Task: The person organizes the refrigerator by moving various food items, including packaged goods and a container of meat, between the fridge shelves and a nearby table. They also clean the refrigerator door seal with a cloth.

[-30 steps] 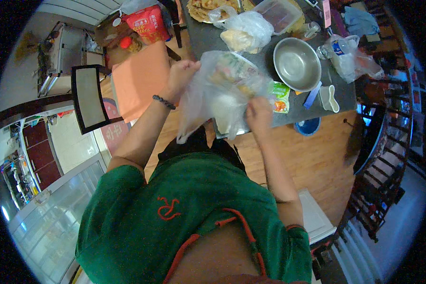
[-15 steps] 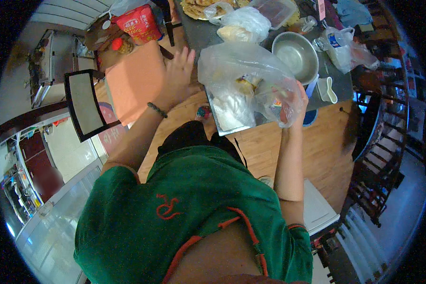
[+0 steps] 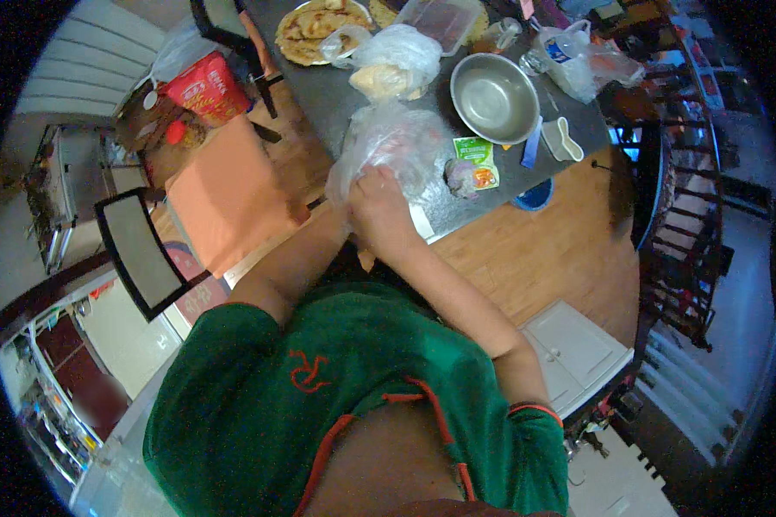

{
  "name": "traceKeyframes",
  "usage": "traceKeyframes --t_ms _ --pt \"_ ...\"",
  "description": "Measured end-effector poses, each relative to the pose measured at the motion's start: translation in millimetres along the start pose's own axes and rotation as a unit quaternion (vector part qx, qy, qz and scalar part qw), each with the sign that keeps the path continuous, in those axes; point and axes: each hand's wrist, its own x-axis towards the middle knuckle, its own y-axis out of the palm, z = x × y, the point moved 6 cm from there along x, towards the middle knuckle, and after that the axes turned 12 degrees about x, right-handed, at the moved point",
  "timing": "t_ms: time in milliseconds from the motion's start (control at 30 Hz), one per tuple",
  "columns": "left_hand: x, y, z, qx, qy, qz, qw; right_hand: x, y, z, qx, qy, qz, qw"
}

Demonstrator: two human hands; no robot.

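Note:
My right hand (image 3: 378, 214) is closed on a clear plastic bag (image 3: 405, 142) at the table's near left corner. The bag is crumpled and spreads over the table away from me; what it contains is hard to make out. My left hand (image 3: 336, 224) reaches in from the left to the same spot, mostly behind the right hand, so its fingers are hidden. Just right of the bag lie a green and orange packet (image 3: 477, 162) and a small greyish, bunched-up lump (image 3: 459, 176).
A metal bowl (image 3: 496, 99), white spoon-shaped item (image 3: 562, 140), bagged food (image 3: 397, 69) and a plate of flatbread (image 3: 315, 34) sit on the dark table (image 3: 306, 99). At left stand an orange-covered seat (image 3: 228, 194) and a red package (image 3: 207, 90). A blue bin (image 3: 535, 196) is below the table's edge.
My right hand has drawn the plastic bag leftward, uncovering the packet and the greyish lump. My left hand, spread open beside the seat earlier, has come in to the bag. The view has shifted.

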Motion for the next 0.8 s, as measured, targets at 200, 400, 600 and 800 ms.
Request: traceKeyframes --t_ms 200,400,600,800 --pt "15.9 -27.0 61.3 0.030 -0.069 0.000 0.997 -76.1 -52.8 -74.9 0.239 0.232 -0.305 0.892" --pt "23.9 -4.8 17.1 -0.194 -0.061 0.065 0.977 -95.1 6.0 -94.0 0.818 0.359 -0.232 0.385" --pt "1.9 23.6 -77.5 -0.612 -0.093 0.151 0.771 -140.1 31.5 -71.7 0.877 0.245 -0.320 0.263" --pt "-9.3 -17.7 -135.1 -0.744 -0.036 0.189 0.639 -232.0 -19.8 -66.8 0.767 0.174 -0.501 0.360"
